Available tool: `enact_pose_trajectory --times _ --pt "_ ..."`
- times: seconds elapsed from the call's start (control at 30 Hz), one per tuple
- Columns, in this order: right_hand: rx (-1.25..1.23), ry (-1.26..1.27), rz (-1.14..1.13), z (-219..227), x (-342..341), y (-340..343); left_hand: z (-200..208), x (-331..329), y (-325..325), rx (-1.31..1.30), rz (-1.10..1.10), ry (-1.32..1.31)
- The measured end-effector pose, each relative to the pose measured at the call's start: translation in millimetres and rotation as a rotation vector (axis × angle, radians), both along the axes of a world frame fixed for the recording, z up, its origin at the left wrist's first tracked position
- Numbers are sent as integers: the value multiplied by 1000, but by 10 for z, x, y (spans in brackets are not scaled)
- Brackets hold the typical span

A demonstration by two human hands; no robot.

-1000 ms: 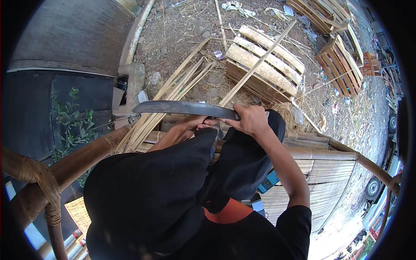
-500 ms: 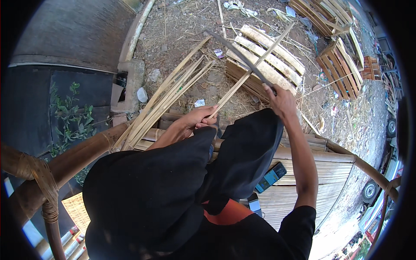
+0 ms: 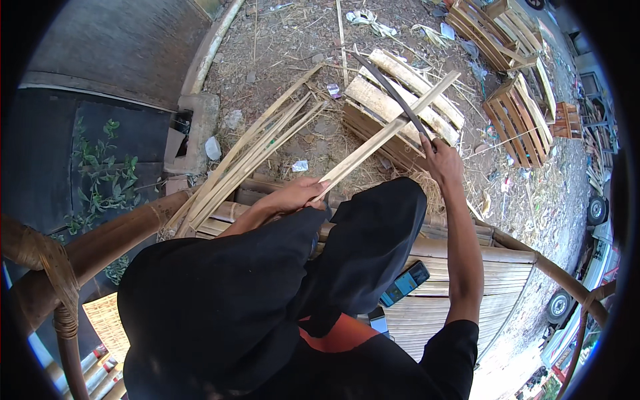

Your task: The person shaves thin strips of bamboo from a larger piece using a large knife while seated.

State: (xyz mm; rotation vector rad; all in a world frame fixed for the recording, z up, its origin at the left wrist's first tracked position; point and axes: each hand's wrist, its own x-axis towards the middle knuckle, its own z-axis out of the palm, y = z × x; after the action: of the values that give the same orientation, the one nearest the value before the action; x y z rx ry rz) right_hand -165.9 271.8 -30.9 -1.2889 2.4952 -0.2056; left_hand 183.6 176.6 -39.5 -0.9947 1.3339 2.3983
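My left hand (image 3: 301, 193) is closed round the near end of a long pale bamboo strip (image 3: 363, 151), which slants up and away to the right. In my right hand (image 3: 441, 160) is the handle of a long dark machete (image 3: 390, 90). Its blade crosses over the strip past the middle, pointing up and left; the two look in contact there. Beyond them lies a slatted wooden crate (image 3: 383, 103), partly hidden by blade and strip. A bundle of split bamboo strips (image 3: 250, 155) leans at my left, beside my left forearm.
I sit on a slatted bamboo bench (image 3: 460, 287) with a phone (image 3: 405, 283) by my right thigh. A bamboo rail (image 3: 120, 230) runs at the left. More wooden crates (image 3: 517, 120) stand at the far right on littered ground. A leafy plant (image 3: 100, 173) grows by a dark panel.
The bamboo strip has turned, now showing a wider face. The blade has shifted along it, away from my left hand. My right hand sits slightly lower, and the whole view has moved a little.
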Motion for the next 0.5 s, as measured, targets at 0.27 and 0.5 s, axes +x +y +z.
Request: enact_pose_trajectory --times 0.27,0.5 --pt "-201 -9 626 215 1026 180 389 -291 5 -9 88 -168" --pt "-43 -27 18 -70 64 237 271 -227 -52 -189 0 20"
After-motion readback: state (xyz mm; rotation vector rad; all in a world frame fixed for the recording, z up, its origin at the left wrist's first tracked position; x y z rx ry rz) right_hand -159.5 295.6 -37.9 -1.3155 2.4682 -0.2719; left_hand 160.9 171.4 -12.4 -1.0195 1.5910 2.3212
